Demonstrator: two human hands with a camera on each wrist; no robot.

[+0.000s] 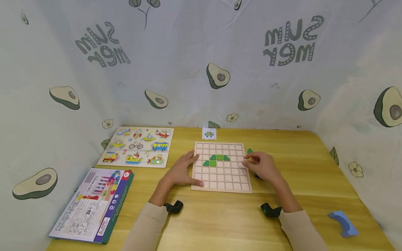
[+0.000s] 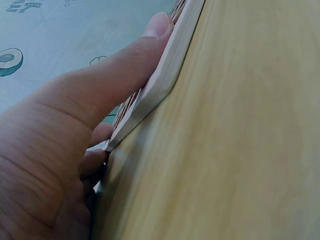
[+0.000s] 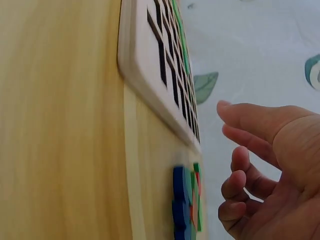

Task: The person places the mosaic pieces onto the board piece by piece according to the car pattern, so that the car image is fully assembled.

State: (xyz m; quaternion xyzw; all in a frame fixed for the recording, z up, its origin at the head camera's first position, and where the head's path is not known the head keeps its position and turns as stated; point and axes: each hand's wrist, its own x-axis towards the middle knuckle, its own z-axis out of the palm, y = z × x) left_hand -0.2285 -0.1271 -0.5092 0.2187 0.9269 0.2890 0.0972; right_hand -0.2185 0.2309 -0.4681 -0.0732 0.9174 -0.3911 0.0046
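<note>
A pale wooden grid board (image 1: 221, 184) lies on the table, with green square pieces (image 1: 219, 157) and green rounded pieces (image 1: 206, 163) in its upper cells. At its left side my left hand (image 1: 180, 170) spreads around the near corner. The left thumb (image 2: 125, 67) lies straight along the board's near edge and the other fingertips touch its left side. My right hand (image 1: 263, 166) hovers by the right edge, thumb and index finger slightly apart with nothing visible between them. Blue pieces (image 3: 181, 185) and green and red ones lie beneath it, partly hidden in the head view.
Beyond the board lies a small picture card (image 1: 209, 134). On the left are a vehicle puzzle board (image 1: 125, 138) and a flat printed box (image 1: 84, 209). A blue arch block (image 1: 344, 224) sits near the right edge. Printed cloth surrounds the table.
</note>
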